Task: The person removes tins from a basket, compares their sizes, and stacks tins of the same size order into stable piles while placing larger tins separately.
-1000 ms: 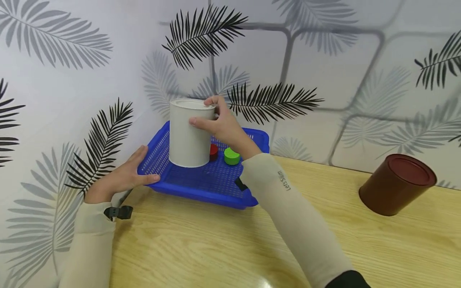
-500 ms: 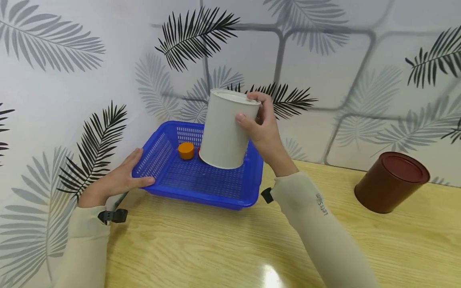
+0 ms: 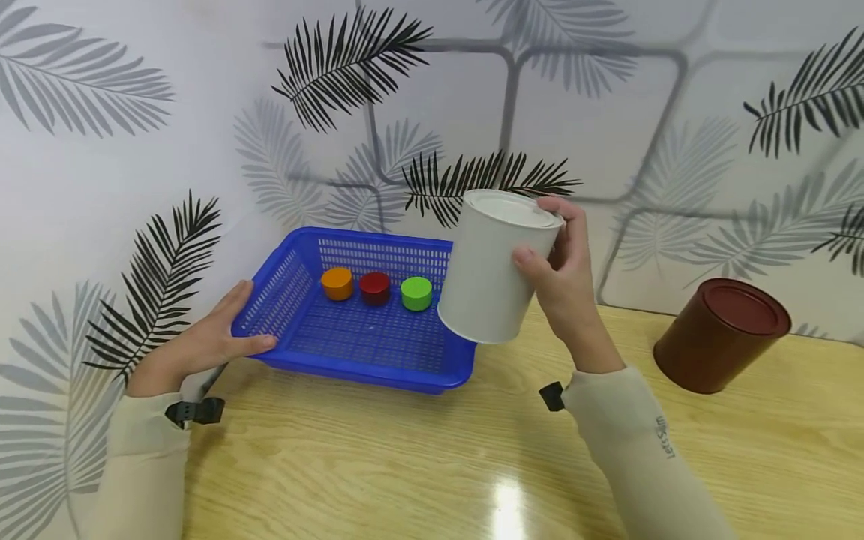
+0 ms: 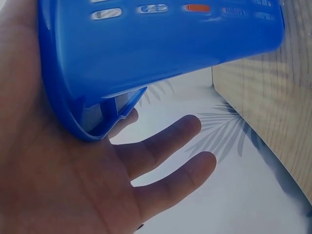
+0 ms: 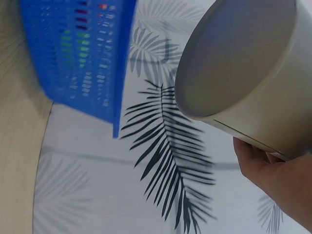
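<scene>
My right hand (image 3: 570, 274) grips a white can (image 3: 496, 266) by its upper right side, thumb on the wall and fingers over the top edge. The can tilts, its lower end overlapping the right end of a blue plastic basket (image 3: 364, 371) in the head view. The right wrist view shows the can's wide round lower end (image 5: 234, 58). My left hand (image 3: 202, 337) lies against the basket's left end, thumb along the rim and fingers stretched outside. In a row inside the basket sit short round pieces: orange (image 3: 337, 283), dark red (image 3: 374, 288) and bright green (image 3: 416, 293).
A dark brown can (image 3: 722, 336) stands on the wooden table (image 3: 378, 465) at the right, near the wall. The white wall (image 3: 459, 97) with leaf prints rises right behind the basket and along the left side.
My right hand has carried the white can rightward from over the basket's left part to its right end, uncovering the orange, red and green pieces. My left hand keeps its place at the basket.
</scene>
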Demonstrator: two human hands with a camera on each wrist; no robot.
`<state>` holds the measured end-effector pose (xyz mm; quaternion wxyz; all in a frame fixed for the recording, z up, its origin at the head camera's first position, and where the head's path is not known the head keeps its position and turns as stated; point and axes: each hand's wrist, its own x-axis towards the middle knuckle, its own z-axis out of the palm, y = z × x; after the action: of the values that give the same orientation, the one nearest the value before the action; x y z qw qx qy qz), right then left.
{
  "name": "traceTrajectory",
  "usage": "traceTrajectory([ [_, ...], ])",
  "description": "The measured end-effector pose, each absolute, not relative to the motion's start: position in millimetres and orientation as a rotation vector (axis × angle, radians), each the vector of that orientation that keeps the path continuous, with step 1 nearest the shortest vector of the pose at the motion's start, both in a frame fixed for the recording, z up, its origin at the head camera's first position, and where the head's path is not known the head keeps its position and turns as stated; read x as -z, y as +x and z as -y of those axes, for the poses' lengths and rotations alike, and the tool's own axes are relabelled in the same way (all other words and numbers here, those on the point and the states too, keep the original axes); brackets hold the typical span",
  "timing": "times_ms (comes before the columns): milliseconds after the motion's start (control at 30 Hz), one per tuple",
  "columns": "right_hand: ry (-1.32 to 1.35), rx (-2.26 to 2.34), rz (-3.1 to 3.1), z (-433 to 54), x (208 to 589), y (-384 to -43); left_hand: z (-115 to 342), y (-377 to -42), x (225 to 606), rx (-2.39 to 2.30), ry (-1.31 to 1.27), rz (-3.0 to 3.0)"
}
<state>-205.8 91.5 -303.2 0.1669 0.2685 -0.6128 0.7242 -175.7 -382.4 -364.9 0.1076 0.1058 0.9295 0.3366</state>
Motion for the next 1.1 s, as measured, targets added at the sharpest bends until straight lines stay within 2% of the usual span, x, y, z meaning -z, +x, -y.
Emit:
traceTrajectory([
  [667, 0.478, -1.941, 1.874, -188, 353, -165, 377, -173, 362, -0.999, 0.307, -2.714],
  [1100, 0.431, -1.936, 1.764, -255, 378, -125, 375, -172, 361, -0.98, 0.296, -2.71],
])
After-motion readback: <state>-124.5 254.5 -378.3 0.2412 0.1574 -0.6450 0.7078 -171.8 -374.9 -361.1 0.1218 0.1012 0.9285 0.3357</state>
